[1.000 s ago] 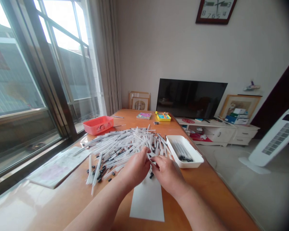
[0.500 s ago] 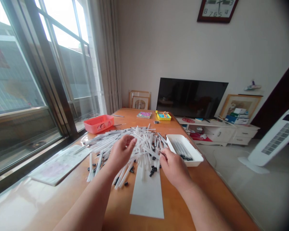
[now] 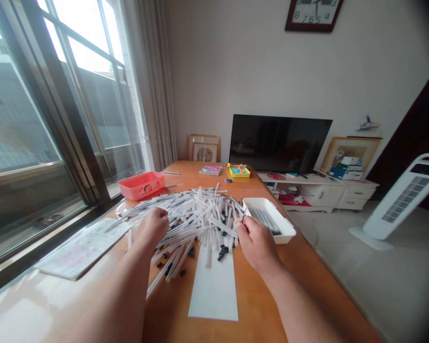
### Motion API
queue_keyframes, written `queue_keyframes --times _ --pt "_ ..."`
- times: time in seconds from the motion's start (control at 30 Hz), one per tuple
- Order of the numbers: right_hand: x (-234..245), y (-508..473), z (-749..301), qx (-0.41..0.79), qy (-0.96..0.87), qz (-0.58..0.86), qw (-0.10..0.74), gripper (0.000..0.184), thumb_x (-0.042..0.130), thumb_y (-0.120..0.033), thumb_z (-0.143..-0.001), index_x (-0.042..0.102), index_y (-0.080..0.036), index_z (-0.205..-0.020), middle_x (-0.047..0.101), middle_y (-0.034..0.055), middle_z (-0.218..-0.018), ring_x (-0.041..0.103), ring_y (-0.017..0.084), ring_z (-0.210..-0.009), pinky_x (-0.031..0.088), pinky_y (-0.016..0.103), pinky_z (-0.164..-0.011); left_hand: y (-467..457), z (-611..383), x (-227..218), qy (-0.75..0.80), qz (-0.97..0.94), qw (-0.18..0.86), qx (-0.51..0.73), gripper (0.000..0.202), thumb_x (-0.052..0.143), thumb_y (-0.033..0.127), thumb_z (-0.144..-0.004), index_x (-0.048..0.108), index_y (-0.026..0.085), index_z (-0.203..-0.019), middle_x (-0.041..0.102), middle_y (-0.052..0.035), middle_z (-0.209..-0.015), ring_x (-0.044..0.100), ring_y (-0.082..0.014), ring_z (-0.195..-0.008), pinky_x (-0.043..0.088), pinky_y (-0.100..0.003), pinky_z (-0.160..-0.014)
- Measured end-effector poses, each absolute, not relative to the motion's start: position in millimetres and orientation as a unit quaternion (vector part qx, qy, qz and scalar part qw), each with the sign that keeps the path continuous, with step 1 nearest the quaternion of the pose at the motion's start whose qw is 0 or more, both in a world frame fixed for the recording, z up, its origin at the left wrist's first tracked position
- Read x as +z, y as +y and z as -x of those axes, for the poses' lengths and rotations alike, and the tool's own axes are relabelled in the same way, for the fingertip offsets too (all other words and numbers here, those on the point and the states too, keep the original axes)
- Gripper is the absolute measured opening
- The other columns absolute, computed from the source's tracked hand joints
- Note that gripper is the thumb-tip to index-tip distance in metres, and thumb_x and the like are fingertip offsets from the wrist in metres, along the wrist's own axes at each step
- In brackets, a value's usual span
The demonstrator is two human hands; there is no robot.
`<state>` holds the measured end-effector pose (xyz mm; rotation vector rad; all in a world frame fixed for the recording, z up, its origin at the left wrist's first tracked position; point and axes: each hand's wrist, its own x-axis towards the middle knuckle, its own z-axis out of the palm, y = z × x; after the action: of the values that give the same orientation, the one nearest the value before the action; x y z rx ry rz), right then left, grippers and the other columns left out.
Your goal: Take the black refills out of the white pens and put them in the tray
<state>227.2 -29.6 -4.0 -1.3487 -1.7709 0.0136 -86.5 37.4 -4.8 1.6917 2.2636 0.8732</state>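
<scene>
A heap of translucent white tubes [image 3: 200, 209] with thin dark rods among them spreads over the wooden table. My left hand [image 3: 152, 227] is closed at the heap's left side, its fingertips curled together; whatever they hold, if anything, is hidden. On the right, my right hand [image 3: 258, 242] pinches thumb against forefinger beside the heap. Something small and dark shows at those fingertips, too little to name. Small black caps [image 3: 222, 252] lie between the hands, at the top of a white paper strip [image 3: 213, 295]. A white tray [image 3: 288, 227] holding thin rods with black ends stands just beyond my right hand.
A red plastic basket [image 3: 141, 188] stands at the back left. Near the window lies a booklet [image 3: 80, 250]. A yellow box [image 3: 239, 172] and a colourful book [image 3: 210, 170] sit at the far end. The table's right edge [image 3: 329, 267] runs beside my right forearm.
My left hand has moved left and down, from above the heap to its left side, and its fingers have closed. My right hand stays beside the tray, still pinched. The view has shifted slightly.
</scene>
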Motion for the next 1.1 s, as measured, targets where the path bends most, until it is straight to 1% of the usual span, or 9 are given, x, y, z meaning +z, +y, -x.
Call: queue_keyframes --times 0.13,0.2,0.3,0.5,0.63,0.77,0.9,1.0,1.1 --pt "-3 -30 -228 -0.001 -0.711 0.543 0.446 0.025 0.042 -0.029 -0.097 0.053 -0.022 -0.076 0.063 0.0052 -0.08 0.059 0.019 -0.075 0.04 0.029 -0.07 32 84 1 0.793 -0.572 0.066 0.2 0.023 0.055 0.027 -0.072 0.069 0.028 -0.091 0.074 -0.0095 -0.1 0.065 -0.0356 -0.094 0.043 -0.045 -0.077" --pt "-2 -31 -227 -0.002 -0.712 0.542 0.447 0.024 0.042 -0.028 -0.097 0.053 -0.022 -0.076 0.063 0.0053 -0.081 0.059 0.019 -0.075 0.04 0.029 -0.07 30 83 4 0.793 -0.58 0.06 0.174 0.023 0.054 0.026 -0.073 0.069 0.029 -0.09 0.074 -0.0098 -0.102 0.065 -0.0373 -0.097 0.042 -0.049 -0.08" --pt "-1 -31 -227 0.0 -0.711 0.54 0.451 0.024 0.042 -0.027 -0.097 0.054 -0.022 -0.077 0.064 0.0054 -0.081 0.059 0.02 -0.077 0.04 0.029 -0.07 31 83 4 0.793 -0.583 0.045 0.172 0.026 0.053 0.026 -0.074 0.069 0.029 -0.094 0.073 -0.0115 -0.107 0.064 -0.0376 -0.1 0.042 -0.051 -0.083" --pt "-1 -31 -228 0.017 -0.708 0.533 0.463 0.024 0.042 -0.028 -0.096 0.056 -0.022 -0.078 0.065 0.0058 -0.082 0.059 0.02 -0.076 0.041 0.028 -0.071 32 81 -3 0.79 -0.591 0.005 0.163 0.022 0.056 0.031 -0.076 0.073 0.032 -0.091 0.073 -0.0101 -0.11 0.061 -0.0361 -0.105 0.042 -0.047 -0.086" --pt "-1 -31 -228 0.029 -0.704 0.533 0.468 0.024 0.042 -0.029 -0.097 0.059 -0.021 -0.082 0.065 0.0062 -0.084 0.06 0.02 -0.079 0.042 0.028 -0.072 28 67 0 0.792 -0.589 -0.005 0.161 0.021 0.054 0.033 -0.08 0.074 0.03 -0.088 0.071 -0.0114 -0.11 0.06 -0.0362 -0.104 0.041 -0.046 -0.084" --pt "-1 -30 -227 0.039 -0.696 0.537 0.474 0.025 0.043 -0.031 -0.097 0.059 -0.022 -0.08 0.064 0.0051 -0.082 0.058 0.019 -0.076 0.042 0.028 -0.071 27 54 4 0.758 -0.621 -0.019 0.201 0.026 0.048 0.035 -0.086 0.072 0.028 -0.089 0.071 -0.0095 -0.104 0.061 -0.0306 -0.097 0.043 -0.038 -0.079" --pt "-2 -29 -228 0.043 -0.682 0.544 0.487 0.028 0.044 -0.033 -0.096 0.057 -0.022 -0.074 0.063 0.0047 -0.08 0.057 0.018 -0.074 0.042 0.027 -0.069 27 48 5 0.698 -0.669 0.003 0.256 0.022 0.051 0.035 -0.086 0.071 0.025 -0.088 0.073 -0.0058 -0.094 0.063 -0.0233 -0.089 0.043 -0.029 -0.074" --pt "-2 -29 -229 0.047 -0.673 0.555 0.488 0.028 0.045 -0.035 -0.096 0.056 -0.022 -0.073 0.064 0.0043 -0.079 0.056 0.018 -0.072 0.04 0.027 -0.067 23 42 7 0.659 -0.698 0.028 0.278 0.024 0.05 0.036 -0.087 0.07 0.024 -0.09 0.073 -0.0046 -0.092 0.063 -0.0216 -0.085 0.043 -0.028 -0.071" --pt "-2 -29 -229 0.06 -0.669 0.563 0.481 0.028 0.045 -0.036 -0.097 0.055 -0.022 -0.075 0.062 0.0021 -0.072 0.053 0.017 -0.065 0.037 0.027 -0.062 17 34 8 0.626 -0.728 0.038 0.278 0.023 0.05 0.032 -0.086 0.07 0.023 -0.091 0.073 -0.0046 -0.093 0.063 -0.0212 -0.085 0.043 -0.028 -0.072"
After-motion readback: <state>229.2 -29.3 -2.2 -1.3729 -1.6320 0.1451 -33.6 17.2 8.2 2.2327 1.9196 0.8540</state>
